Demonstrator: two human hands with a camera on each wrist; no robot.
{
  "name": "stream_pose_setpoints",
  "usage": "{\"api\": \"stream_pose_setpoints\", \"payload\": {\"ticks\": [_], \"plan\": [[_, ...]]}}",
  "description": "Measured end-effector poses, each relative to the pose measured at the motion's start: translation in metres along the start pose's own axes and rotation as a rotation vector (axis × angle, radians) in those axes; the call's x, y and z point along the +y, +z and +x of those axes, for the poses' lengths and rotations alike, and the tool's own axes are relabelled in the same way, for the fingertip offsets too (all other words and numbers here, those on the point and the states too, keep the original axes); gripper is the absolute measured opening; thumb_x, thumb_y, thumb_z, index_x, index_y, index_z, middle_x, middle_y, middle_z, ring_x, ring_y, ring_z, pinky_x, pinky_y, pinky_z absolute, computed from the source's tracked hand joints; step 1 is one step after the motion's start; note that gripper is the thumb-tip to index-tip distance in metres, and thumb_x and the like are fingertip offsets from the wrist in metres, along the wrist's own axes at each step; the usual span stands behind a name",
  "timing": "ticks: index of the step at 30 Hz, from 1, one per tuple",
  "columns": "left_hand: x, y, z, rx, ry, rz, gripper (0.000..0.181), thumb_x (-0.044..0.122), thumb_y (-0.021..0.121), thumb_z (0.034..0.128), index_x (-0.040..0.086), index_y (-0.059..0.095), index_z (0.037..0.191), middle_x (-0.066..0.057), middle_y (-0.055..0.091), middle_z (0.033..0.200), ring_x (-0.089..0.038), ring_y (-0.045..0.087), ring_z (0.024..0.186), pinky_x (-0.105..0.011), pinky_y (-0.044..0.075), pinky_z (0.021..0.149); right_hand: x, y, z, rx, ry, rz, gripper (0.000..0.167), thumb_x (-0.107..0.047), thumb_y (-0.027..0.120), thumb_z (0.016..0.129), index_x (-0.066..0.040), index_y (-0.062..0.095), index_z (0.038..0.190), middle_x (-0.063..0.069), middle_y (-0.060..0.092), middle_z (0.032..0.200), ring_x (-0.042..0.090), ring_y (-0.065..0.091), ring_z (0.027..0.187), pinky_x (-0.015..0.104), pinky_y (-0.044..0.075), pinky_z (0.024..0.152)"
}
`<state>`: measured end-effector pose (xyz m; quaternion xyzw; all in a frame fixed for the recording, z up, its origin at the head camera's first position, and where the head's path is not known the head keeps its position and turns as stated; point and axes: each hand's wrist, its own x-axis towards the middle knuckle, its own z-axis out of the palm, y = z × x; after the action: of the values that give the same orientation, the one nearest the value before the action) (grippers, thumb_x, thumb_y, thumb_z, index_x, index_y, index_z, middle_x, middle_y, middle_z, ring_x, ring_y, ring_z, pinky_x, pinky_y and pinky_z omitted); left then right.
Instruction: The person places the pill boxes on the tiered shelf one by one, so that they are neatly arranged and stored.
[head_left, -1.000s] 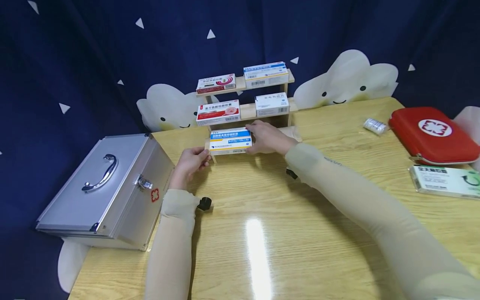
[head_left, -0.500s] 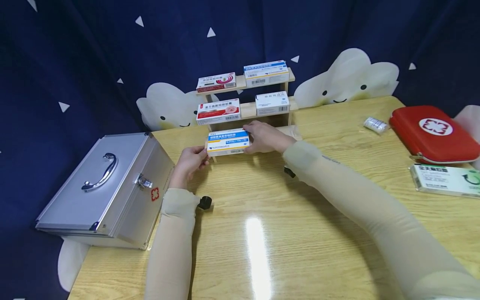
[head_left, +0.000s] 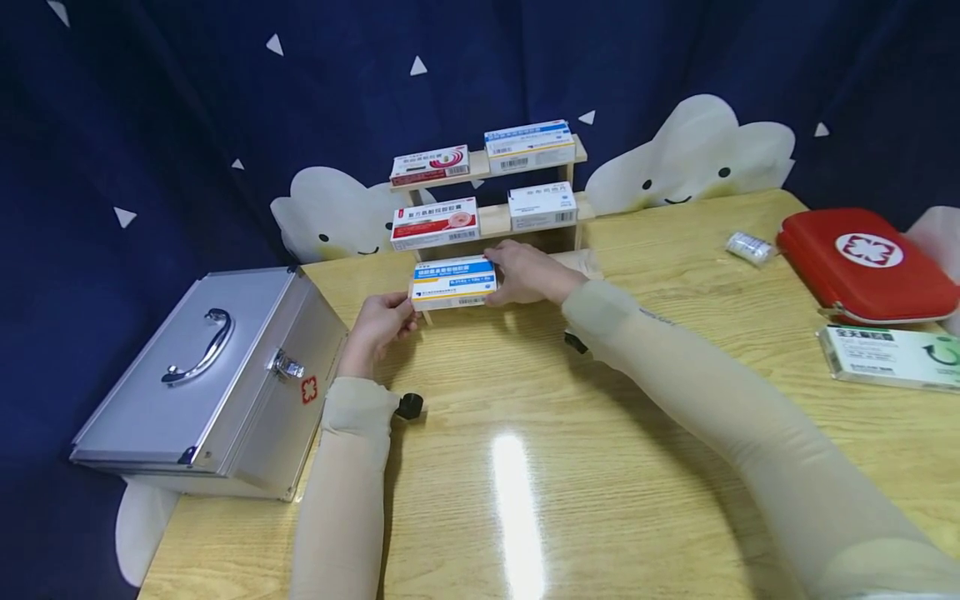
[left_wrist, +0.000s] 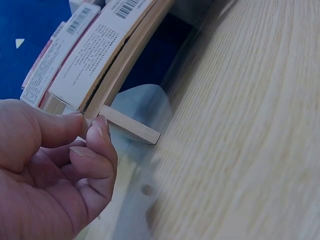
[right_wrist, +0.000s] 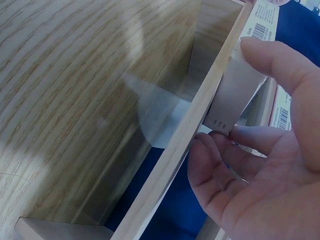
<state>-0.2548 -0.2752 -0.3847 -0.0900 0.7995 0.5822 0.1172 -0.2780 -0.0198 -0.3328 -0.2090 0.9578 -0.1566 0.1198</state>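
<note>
A white medicine box with blue and yellow bands [head_left: 453,283] lies on the lowest tier of a small wooden shelf [head_left: 495,219], at its left end. My right hand [head_left: 527,273] holds the box's right end, thumb on the front edge and fingers behind, as the right wrist view shows. With thumb and index finger my left hand [head_left: 377,329] pinches the left end of the bottom shelf board [left_wrist: 127,65], right by the box's corner. The other left fingers are curled.
Higher tiers bear red-and-white boxes [head_left: 435,223] and white-blue boxes [head_left: 530,146]. A silver case [head_left: 217,375] stands left. To the right lie a red first-aid pouch [head_left: 862,267], a small wrapped roll [head_left: 749,247] and a green-white box [head_left: 888,357].
My right hand and the medicine box have shifted slightly left along the bottom tier. The left hand stays nearly where it was at the shelf's end.
</note>
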Motion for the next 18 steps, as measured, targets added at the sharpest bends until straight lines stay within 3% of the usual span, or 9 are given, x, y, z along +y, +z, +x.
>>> {"api": "stream_pose_setpoints", "payload": {"ticks": [18], "plan": [[0.0005,-0.0023,-0.0004,0.008,-0.014,0.016,0.039,0.02,0.046,0.1069,0.005,0.051,0.143,-0.013,0.059,0.113,-0.015,0.057,0.082,-0.025,0.049,0.072,-0.0029,-0.0006,-0.0015,-0.007,0.01,0.016,0.095,-0.041,0.076,0.086,-0.008,0.023,0.157,0.017,0.026,0.158,0.035,0.029,0.142,0.046,0.025,0.115]]}}
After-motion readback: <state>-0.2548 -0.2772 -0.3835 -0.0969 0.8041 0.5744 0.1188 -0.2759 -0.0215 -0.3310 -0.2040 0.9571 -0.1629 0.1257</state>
